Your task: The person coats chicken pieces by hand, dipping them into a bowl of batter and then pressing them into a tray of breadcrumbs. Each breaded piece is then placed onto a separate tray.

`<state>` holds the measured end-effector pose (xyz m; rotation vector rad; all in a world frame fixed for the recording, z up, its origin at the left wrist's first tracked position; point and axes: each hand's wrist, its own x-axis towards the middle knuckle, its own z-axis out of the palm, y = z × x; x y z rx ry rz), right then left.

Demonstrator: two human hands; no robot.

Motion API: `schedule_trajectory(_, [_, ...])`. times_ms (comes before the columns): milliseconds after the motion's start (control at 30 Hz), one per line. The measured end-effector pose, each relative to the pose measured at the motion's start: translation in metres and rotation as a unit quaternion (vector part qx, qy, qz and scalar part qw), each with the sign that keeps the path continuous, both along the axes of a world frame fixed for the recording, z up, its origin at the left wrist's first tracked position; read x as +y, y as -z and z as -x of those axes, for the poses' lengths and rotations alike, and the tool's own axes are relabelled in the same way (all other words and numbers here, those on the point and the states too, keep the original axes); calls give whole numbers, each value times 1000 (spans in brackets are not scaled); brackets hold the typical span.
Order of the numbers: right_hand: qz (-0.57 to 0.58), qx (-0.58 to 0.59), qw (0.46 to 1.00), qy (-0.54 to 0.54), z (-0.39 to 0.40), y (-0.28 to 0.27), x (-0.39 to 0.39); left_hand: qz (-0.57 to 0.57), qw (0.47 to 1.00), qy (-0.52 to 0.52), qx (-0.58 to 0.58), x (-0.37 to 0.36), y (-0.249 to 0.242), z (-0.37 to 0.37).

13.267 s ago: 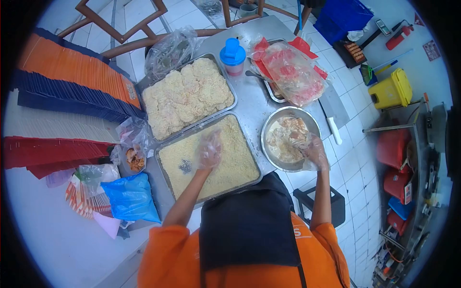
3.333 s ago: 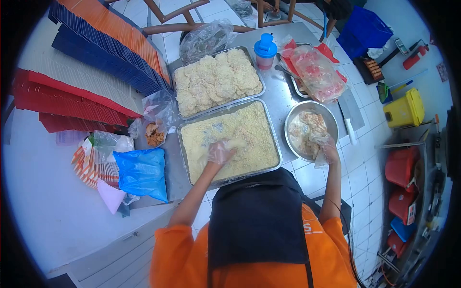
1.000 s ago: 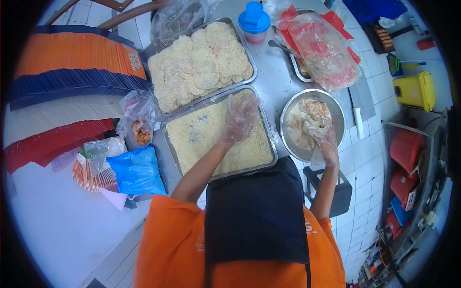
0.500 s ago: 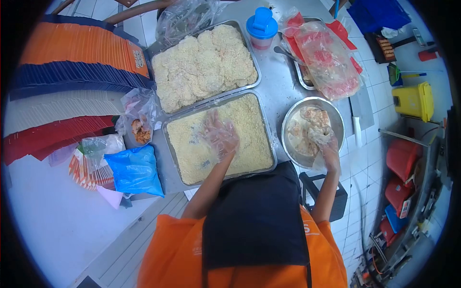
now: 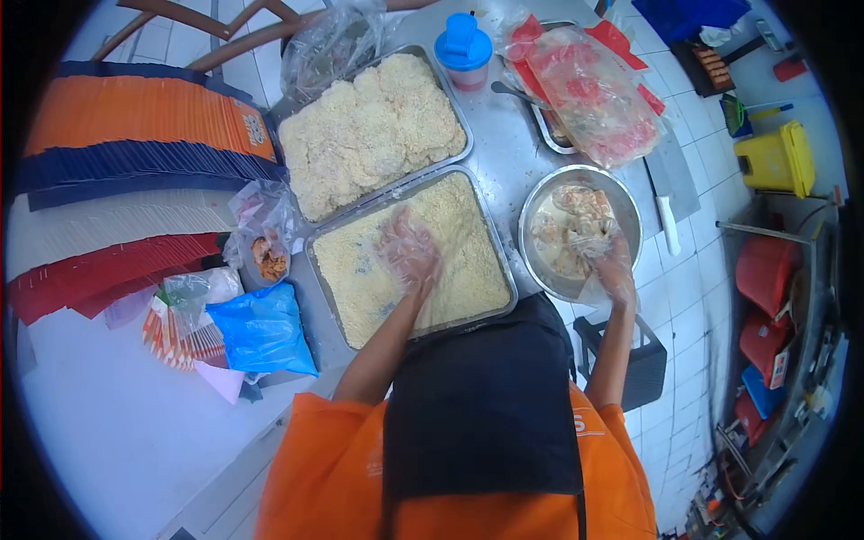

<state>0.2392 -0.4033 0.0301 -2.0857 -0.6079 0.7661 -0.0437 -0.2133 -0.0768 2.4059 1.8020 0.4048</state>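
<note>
My left hand (image 5: 408,252), in a clear plastic glove, lies in a metal tray (image 5: 509,270) of pale yellow breadcrumbs (image 5: 459,225). Its fingers are spread over the crumbs and hold nothing that I can see. On the right, my right hand (image 5: 605,256), gloved too, reaches into a round steel bowl (image 5: 526,207). There its fingers close on a wet piece of raw meat (image 5: 576,261), partly hidden by the glove. Another meat piece (image 5: 580,200) lies by the bowl's far side, in milky liquid. Behind the crumb tray, a second tray (image 5: 463,144) is heaped with crumb-coated pieces (image 5: 373,135).
A blue-lidded shaker (image 5: 463,54) stands at the back. Beside it, a plastic bag (image 5: 598,99) covers part of another tray. A white-handled knife (image 5: 666,225) lies right of the bowl. Folded paper packaging (image 5: 144,117) and a blue bag (image 5: 261,330) lie left.
The view has shifted slightly. My left hand stays on the crumbs, fingers spread. In the bowl, my right hand has moved a little and the meat beyond its fingers shows more.
</note>
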Motion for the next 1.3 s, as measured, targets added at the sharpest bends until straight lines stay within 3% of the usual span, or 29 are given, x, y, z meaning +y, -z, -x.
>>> schedule_trajectory(133, [-27,-31,999,-36,-7,10,-10,-9,997,-19,-67,10,-17,4])
schedule_trajectory(200, [-54,3,998,-31,-6,0,-8,238,961,26,136,22,-52,1])
schedule_trajectory(300, [-87,53,995,-24,1,-3,-6,262,946,101,162,18,-96,-5])
schedule_trajectory(333, [-93,65,993,-18,2,1,-9,257,948,99,160,25,-86,-3])
schedule_trajectory(400, [-87,37,995,-23,3,11,-12,348,878,230,235,43,-73,-7])
schedule_trajectory(533, [-124,6,992,-20,4,25,-15,343,872,270,221,39,-69,-6])
schedule_trajectory(633, [-134,30,991,-6,9,17,-15,335,887,276,157,23,-70,6])
schedule_trajectory(700, [-119,20,993,4,11,16,-16,315,916,214,125,14,-88,9])
schedule_trajectory(833, [-109,-11,994,-11,10,13,-15,357,902,243,-9,6,-95,40])
schedule_trajectory(900, [-122,-9,992,-11,8,19,-15,267,901,340,-45,3,-88,65])
schedule_trajectory(933, [-135,-6,991,-9,9,21,-13,265,902,336,-47,0,-88,72])
schedule_trajectory(1000, [-112,-13,993,-16,13,7,-11,81,912,343,-208,-6,-89,85])
schedule_trajectory(1233, [-125,-6,992,-34,13,13,-6,170,953,171,-183,5,-110,116])
schedule_trajectory(1300, [-128,-24,991,-25,15,15,-6,203,877,185,-395,21,-131,112])
